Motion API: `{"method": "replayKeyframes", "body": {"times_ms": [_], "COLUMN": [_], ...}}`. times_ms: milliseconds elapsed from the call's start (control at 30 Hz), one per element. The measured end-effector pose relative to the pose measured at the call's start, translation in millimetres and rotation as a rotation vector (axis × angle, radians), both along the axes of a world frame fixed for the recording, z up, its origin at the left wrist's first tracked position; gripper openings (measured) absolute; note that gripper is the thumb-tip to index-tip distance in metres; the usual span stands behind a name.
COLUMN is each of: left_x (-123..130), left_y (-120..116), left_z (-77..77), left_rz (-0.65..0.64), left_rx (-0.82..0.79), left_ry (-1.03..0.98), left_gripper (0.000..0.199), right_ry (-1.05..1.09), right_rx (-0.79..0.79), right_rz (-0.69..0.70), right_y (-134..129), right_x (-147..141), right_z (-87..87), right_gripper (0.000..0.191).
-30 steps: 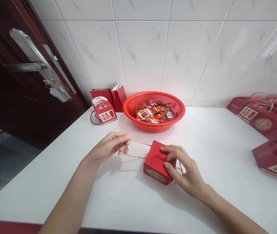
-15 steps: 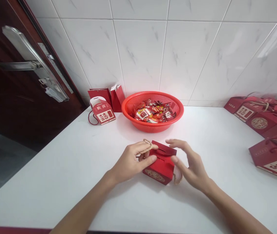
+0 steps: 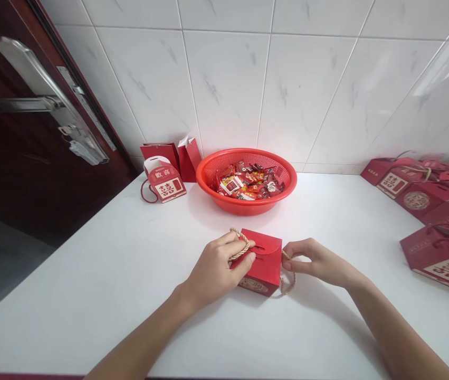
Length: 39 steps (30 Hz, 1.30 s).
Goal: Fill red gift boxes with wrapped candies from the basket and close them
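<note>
A small red gift box with a gold emblem on its front sits on the white table, its slotted top flaps folded down. My left hand grips the box's left side, thumb and fingers on the top beside the slots. A loop of twisted gold cord lies over those fingers. At the right side, my right hand pinches the other cord loop between thumb and fingers, close to the box wall. The far sides of the box are hidden.
Behind the box stands a red plastic basket of wrapped sweets. A red box with a cord handle and red paper bags are at the back left. Several red boxes crowd the right side. A door is at left.
The far top flap has come down flat onto the box. My right hand has moved from beside the flaps to the right-hand cord and closed on it. The left hand stays on the box.
</note>
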<state>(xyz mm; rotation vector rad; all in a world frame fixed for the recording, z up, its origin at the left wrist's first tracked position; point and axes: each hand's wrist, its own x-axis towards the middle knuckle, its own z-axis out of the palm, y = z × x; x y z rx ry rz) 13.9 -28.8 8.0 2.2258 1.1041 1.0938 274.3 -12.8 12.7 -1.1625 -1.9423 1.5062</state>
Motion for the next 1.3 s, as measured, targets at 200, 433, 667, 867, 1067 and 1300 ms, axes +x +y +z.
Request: {"method": "replayKeyframes", "body": {"times_ms": [200, 433, 667, 867, 1067, 1300], "left_x": [3.7, -7.8, -6.4, -7.5, -6.6, -5.8], "left_y": [-4.6, -12.5, -9.5, -9.0, -11.2, -10.6], "left_z": [2.0, 17.9, 16.7, 14.1, 13.4, 5.6], "left_rz": [0.019, -0.109, -0.158, -0.07, -0.123, -0.1], "left_rx": [-0.025, -0.002, 0.07, 0.099, 0.19, 0.271], "left_ry": [-0.043, -0.213, -0.164, -0.195, -0.135, -0.151], "left_gripper": [0.016, 0.032, 0.039, 0.04, 0.052, 0.043], "right_ry": [0.468, 0.53, 0.237, 0.149, 0.294, 0.52], "right_rx": [0.004, 0.092, 0.194, 0.299, 0.304, 0.216], "right_rz": [-0.115, -0.123, -0.072, -0.201, -0.286, -0.454], "right_y": [-5.2, -14.3, -12.3, -11.4, -13.4, -5.6], "right_x": [8.5, -15.0, -56.2, -88.8, -95.4, -66.8], "right_z": [15.1, 38.6, 63.3, 56.7, 53.6, 55.5], "right_gripper": [0.023, 0.016, 0.032, 0.032, 0.018, 0.019]}}
